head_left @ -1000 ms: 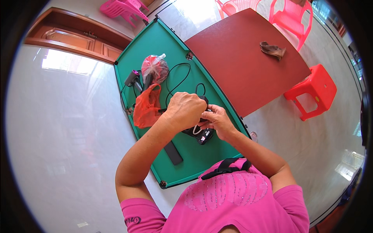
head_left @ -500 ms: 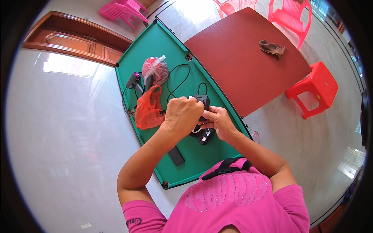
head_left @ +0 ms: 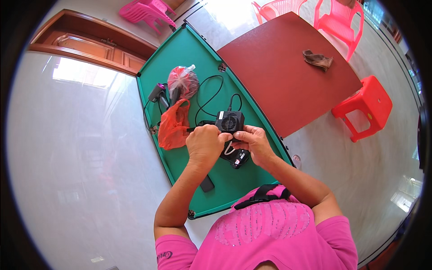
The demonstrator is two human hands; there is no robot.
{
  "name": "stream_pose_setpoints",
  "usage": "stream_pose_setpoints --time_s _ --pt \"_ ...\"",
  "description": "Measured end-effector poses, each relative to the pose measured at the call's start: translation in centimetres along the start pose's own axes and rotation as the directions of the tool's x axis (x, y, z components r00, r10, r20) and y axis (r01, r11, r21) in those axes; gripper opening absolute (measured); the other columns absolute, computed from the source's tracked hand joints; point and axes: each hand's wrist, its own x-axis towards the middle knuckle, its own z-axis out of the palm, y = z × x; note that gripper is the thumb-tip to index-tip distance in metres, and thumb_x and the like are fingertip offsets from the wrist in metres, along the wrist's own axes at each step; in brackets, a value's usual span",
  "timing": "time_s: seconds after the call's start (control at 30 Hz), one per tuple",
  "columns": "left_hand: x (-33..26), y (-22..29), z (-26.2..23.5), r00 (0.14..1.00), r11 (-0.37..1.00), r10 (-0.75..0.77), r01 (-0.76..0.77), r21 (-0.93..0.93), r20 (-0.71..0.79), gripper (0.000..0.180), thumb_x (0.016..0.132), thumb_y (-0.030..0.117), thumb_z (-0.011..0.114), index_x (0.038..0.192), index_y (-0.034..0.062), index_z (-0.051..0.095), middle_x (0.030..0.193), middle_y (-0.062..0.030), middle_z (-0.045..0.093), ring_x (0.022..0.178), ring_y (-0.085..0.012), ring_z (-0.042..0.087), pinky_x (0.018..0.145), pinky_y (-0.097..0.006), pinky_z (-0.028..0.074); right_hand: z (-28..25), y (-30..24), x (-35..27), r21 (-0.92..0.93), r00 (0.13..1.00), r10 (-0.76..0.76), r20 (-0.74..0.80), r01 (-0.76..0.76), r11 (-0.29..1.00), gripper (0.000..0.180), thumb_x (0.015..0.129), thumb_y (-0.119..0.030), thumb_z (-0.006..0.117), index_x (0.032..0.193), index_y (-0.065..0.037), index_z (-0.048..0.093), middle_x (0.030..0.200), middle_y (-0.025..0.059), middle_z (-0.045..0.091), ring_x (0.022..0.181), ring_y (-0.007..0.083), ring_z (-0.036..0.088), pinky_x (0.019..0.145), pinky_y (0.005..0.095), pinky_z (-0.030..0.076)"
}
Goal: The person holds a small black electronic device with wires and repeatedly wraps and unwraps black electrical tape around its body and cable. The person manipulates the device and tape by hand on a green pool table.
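Both my hands are at a small black box with a round fan grille, held above the green pool table. A black cable runs from its far side. My left hand is closed at the box's near left corner, its thumb against the edge; its other fingers are curled and partly hidden. With thumb and fingers, my right hand grips the near right edge. Just below the hands lies another black device with a pale looped cord, partly covered by them.
A red plastic bag, a clear-wrapped red and dark bundle and a hair dryer lie on the table's left. A black slab rests nearer me. Right are a brown-red table, a cloth and a red stool.
My left hand has slid off the box's top toward me and to the left, uncovering the fan grille. My right hand keeps its grip near the same corner.
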Motion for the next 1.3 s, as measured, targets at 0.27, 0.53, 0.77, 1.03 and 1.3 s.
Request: stream_pose_setpoints --time_s 0.27,0.53,0.77,1.03,1.3 --pt "-0.3 -0.9 0.3 0.989 0.959 -0.107 0.131 -0.253 0.106 0.038 0.065 0.041 0.075 0.071 0.0038 0.069 0.066 -0.011 0.065 0.067 -0.0279 0.065 0.062 -0.039 0.049 0.1 0.2 -0.2 0.017 0.999 -0.027 0.018 0.027 1.0 0.026 0.081 -0.013 0.065 0.101 0.002 0.059 0.085 0.0076 0.065 0.072 0.0124 0.063 0.067 0.0247 0.052" --pt "-0.2 -2.3 0.7 0.987 0.934 -0.005 0.062 -0.352 0.158 0.029 0.068 0.028 0.074 0.067 0.0 0.067 0.058 -0.0071 0.061 0.052 -0.0157 0.057 0.051 -0.03 0.044 0.5 -1.2 -0.6 -0.098 0.988 -0.055 0.148 0.069 0.993 0.04 0.075 -0.01 0.074 0.108 0.003 0.057 0.09 0.0055 0.065 0.075 0.009 0.06 0.069 0.0235 0.051" --pt "0.1 -2.8 -0.6 0.964 0.726 0.084 0.115 -0.679 0.253 0.016 0.077 0.008 0.068 0.076 -0.0083 0.065 0.055 -0.0022 0.055 0.046 -0.0049 0.048 0.039 -0.022 0.033 -0.2 -1.2 -0.4 -0.155 0.991 0.006 0.132 0.014 0.988 0.037 0.075 -0.007 0.074 0.106 0.004 0.058 0.087 0.0056 0.065 0.071 0.0087 0.06 0.065 0.0228 0.051" --pt "-1.3 -2.6 0.2 0.994 0.719 0.11 -0.098 -0.688 -0.027 0.019 0.074 0.005 0.07 0.091 -0.0047 0.067 0.066 -0.004 0.063 0.053 -0.0051 0.051 0.046 -0.023 0.04 -0.1 -1.5 -0.3 -0.174 0.996 0.025 0.085 -0.009 0.985 0.04 0.071 -0.003 0.07 0.109 0.006 0.058 0.087 0.0067 0.065 0.069 0.011 0.063 0.064 0.0237 0.054" --pt "-2.0 -2.9 -1.0 0.893 0.8 0.3 -0.428 -0.422 -0.337 0.02 0.071 0.011 0.072 0.089 0.0023 0.068 0.076 -0.0105 0.065 0.067 -0.0231 0.064 0.055 -0.03 0.05 -0.1 -2.2 -0.1 -0.164 0.995 0.093 0.025 -0.088 0.983 0.029 0.07 -0.001 0.068 0.098 0.006 0.061 0.083 0.0103 0.066 0.065 0.0156 0.064 0.06 0.0269 0.055"
